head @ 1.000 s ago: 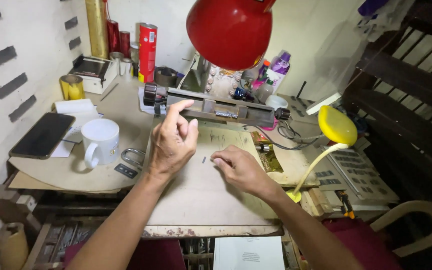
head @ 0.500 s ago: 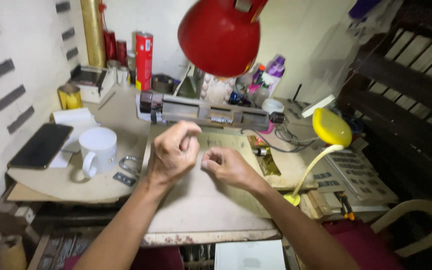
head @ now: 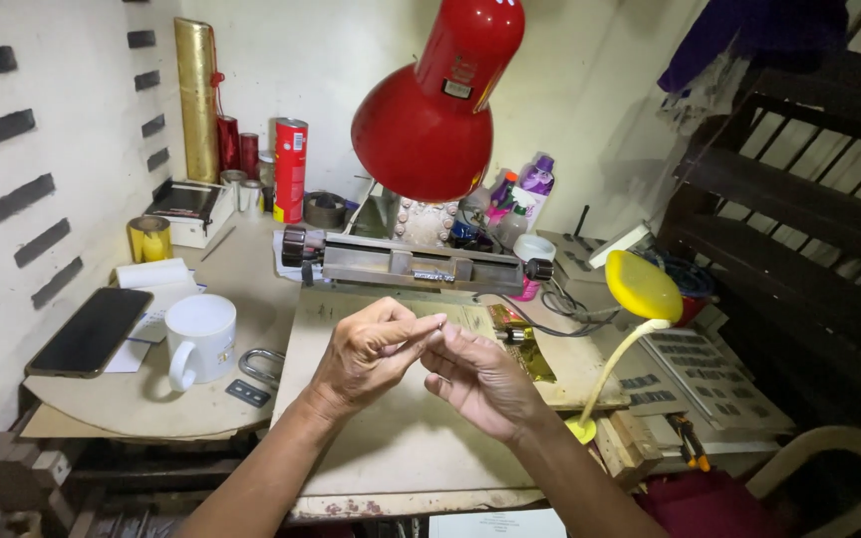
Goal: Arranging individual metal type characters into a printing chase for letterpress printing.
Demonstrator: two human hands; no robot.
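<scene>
A tiny metal piece [head: 440, 321], hardly more than a glint, sits at centre frame, pinched between the fingertips of the left hand [head: 371, 351] and the right hand [head: 480, 377], both raised above the worn board [head: 391, 458]. Its smallness is the risk: a slight slackening of either pinch could drop it onto the cluttered bench, where it might roll toward the mug [head: 199, 339] or vanish among the cables. A second ago both hands lay low on the board, apart; since then they have lifted and met.
</scene>
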